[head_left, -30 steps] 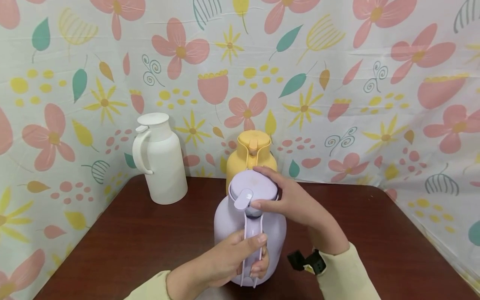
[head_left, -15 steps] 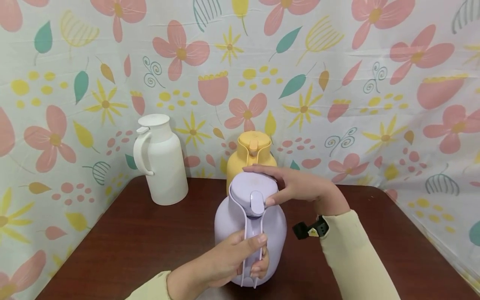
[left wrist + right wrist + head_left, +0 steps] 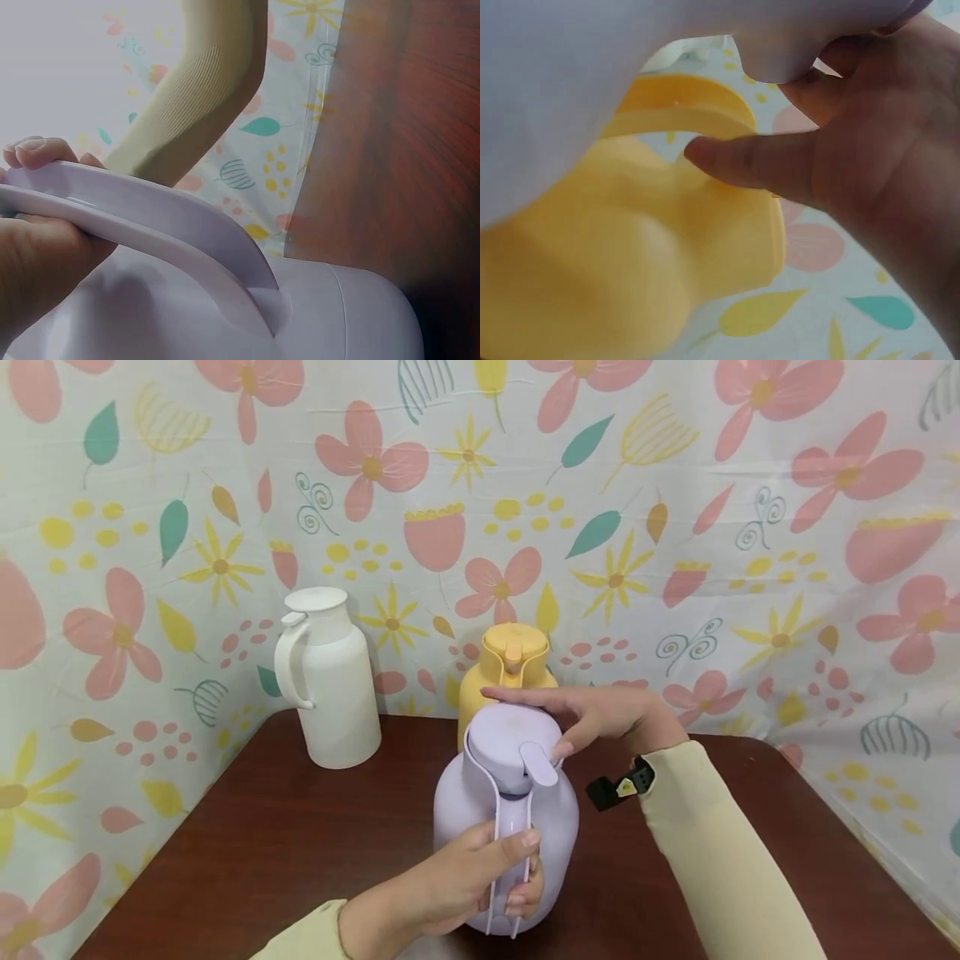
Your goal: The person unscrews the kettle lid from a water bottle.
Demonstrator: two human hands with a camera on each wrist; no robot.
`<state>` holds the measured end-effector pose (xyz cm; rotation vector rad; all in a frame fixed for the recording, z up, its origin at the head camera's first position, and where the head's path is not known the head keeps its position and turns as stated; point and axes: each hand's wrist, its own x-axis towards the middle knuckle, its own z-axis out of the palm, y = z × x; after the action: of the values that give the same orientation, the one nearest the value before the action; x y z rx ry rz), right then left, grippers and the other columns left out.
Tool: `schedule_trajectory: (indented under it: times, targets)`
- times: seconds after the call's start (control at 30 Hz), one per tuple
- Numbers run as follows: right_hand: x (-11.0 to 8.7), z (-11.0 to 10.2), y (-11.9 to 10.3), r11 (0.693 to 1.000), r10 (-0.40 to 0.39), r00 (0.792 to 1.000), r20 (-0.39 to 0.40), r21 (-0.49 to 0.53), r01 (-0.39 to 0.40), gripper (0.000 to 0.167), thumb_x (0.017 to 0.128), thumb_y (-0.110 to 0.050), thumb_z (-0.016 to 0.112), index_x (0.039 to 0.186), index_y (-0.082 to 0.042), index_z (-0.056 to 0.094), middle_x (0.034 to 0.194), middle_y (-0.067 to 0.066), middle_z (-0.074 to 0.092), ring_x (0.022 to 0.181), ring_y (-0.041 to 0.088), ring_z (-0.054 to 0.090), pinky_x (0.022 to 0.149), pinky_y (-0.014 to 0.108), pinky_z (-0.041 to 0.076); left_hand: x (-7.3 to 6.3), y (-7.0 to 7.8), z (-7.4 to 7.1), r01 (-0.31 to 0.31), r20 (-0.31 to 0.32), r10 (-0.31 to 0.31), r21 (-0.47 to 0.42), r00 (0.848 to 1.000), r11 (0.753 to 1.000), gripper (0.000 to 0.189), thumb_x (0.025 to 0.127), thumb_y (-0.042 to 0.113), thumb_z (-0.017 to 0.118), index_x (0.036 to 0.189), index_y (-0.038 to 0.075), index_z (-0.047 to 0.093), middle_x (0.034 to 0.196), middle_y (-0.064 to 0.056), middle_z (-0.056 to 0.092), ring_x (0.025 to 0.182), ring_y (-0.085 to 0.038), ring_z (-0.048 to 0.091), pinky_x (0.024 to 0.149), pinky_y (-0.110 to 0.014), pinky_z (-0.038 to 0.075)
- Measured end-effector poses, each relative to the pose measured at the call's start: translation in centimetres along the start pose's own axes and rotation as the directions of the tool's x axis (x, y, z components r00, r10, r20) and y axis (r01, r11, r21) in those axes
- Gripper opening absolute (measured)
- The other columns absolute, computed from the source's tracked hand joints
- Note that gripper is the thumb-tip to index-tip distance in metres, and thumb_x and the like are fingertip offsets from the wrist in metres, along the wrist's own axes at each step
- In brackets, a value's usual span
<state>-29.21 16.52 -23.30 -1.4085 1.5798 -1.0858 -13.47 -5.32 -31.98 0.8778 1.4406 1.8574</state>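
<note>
Jug (image 3: 552, 817) under right hand (image 3: 603, 712), which holds lid (image 3: 508, 733); left hand (image 3: 471, 878) grips handle (image 3: 513, 812).

Left of centre, room is lying between the white jug (image 3: 341, 693) and lilac jug (image 3: 476, 802); the yellow jug (image 3: 483, 678) is blocking behind, apparently closely.

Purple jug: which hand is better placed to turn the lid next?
Right, probably. The right hand is on the lid, while the left hand grips the handle lower down and could steady the jug.
</note>
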Motion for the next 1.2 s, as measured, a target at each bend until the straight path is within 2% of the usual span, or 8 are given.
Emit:
schedule_trajectory:
  times: [0.13, 0.2, 0.33, 0.47, 0.53, 0.6, 0.73, 1.2]
  targets:
    - [-0.7, 0.8, 0.3, 0.992, -0.116, 0.977, -0.178, -0.064, 0.106, 0.086, 0.103, -0.043, 0.056, 0.165, -0.009, 0.007, 0.171, -0.002, 0.023, 0.157, 0.009, 0.022, 0.121, 0.020, 0.031, 0.2, 0.0, 0.1, 0.010, 0.005, -0.010, 0.007, 1.000, 1.000, 0.061, 0.110, 0.037, 0.037, 0.084, -0.018, 0.028, 0.066, 0.010, 0.045, 0.066, -0.004, 0.046, 0.069, -0.019, 0.038]
    - [-1.0, 2.3, -0.1, 0.992, -0.096, 0.922, -0.375, -0.112, 0.057, 0.084, 0.103, -0.047, 0.053, 0.164, -0.007, 0.012, 0.174, 0.007, 0.012, 0.161, 0.018, 0.010, 0.121, 0.021, 0.029, 0.3, -0.1, 0.2, 0.008, 0.006, -0.008, 0.006, 1.000, 1.000, 0.061, 0.110, 0.036, 0.036, 0.083, -0.018, 0.028, 0.065, 0.010, 0.045, 0.065, -0.004, 0.046, 0.069, -0.019, 0.038]
    - [-0.7, 6.7, -0.9, 0.997, -0.026, 0.701, -0.713, -0.071, -0.036, 0.080, 0.102, -0.046, 0.053, 0.162, -0.006, 0.021, 0.170, 0.022, 0.013, 0.158, 0.039, 0.010, 0.125, 0.044, 0.026, 0.3, -0.2, 0.3, 0.007, 0.013, -0.007, 0.010, 1.000, 1.000, 0.062, 0.110, 0.037, 0.037, 0.083, -0.018, 0.028, 0.065, 0.011, 0.044, 0.065, -0.003, 0.045, 0.068, -0.019, 0.037]
    - [0.0, 11.0, -0.7, 0.994, -0.060, 0.461, -0.885, -0.096, -0.055, 0.074, 0.099, -0.039, 0.057, 0.160, -0.008, 0.029, 0.167, 0.024, 0.022, 0.153, 0.042, 0.024, 0.120, 0.063, 0.027, 0.4, -0.2, 0.4, 0.002, 0.018, -0.003, 0.007, 1.000, 1.000, 0.063, 0.110, 0.039, 0.039, 0.084, -0.018, 0.027, 0.065, 0.012, 0.044, 0.065, -0.003, 0.044, 0.067, -0.019, 0.037]
    - [0.4, 12.7, -0.6, 0.982, -0.069, 0.368, -0.927, -0.128, -0.138, 0.076, 0.096, -0.038, 0.063, 0.160, -0.012, 0.031, 0.167, 0.020, 0.026, 0.152, 0.039, 0.028, 0.118, 0.067, 0.030, 0.3, -0.1, 0.4, -0.003, 0.017, 0.003, -0.001, 1.000, 1.000, 0.064, 0.109, 0.039, 0.039, 0.084, -0.018, 0.026, 0.065, 0.012, 0.045, 0.064, -0.003, 0.044, 0.067, -0.019, 0.037]
    - [0.8, 14.1, -0.7, 0.959, -0.068, 0.309, -0.949, -0.148, -0.243, 0.081, 0.092, -0.039, 0.070, 0.161, -0.017, 0.032, 0.167, 0.016, 0.027, 0.153, 0.038, 0.030, 0.117, 0.069, 0.032, 0.3, -0.1, 0.4, -0.011, 0.018, 0.012, -0.010, 1.000, 1.000, 0.064, 0.109, 0.038, 0.040, 0.084, -0.019, 0.026, 0.065, 0.012, 0.045, 0.064, -0.002, 0.044, 0.067, -0.019, 0.037]
    - [1.7, 15.3, -1.2, 0.916, -0.033, 0.261, -0.965, -0.133, -0.378, 0.095, 0.085, -0.037, 0.080, 0.162, -0.020, 0.028, 0.169, 0.013, 0.026, 0.156, 0.035, 0.025, 0.120, 0.067, 0.030, 0.2, 0.1, 0.5, -0.018, 0.013, 0.018, -0.020, 1.000, 1.000, 0.062, 0.109, 0.036, 0.039, 0.084, -0.019, 0.026, 0.066, 0.012, 0.045, 0.063, -0.002, 0.043, 0.067, -0.018, 0.037]
    - [3.6, 15.1, -1.8, 0.909, 0.070, 0.209, -0.975, -0.024, -0.416, 0.095, 0.083, -0.033, 0.081, 0.161, -0.012, 0.031, 0.164, 0.013, 0.036, 0.153, 0.033, 0.026, 0.119, 0.057, 0.034, 0.1, -0.3, 0.1, 0.001, -0.009, -0.001, 0.025, 1.000, 1.000, 0.068, 0.109, 0.042, 0.038, 0.082, -0.020, 0.028, 0.064, 0.011, 0.045, 0.065, -0.003, 0.045, 0.070, -0.018, 0.039]
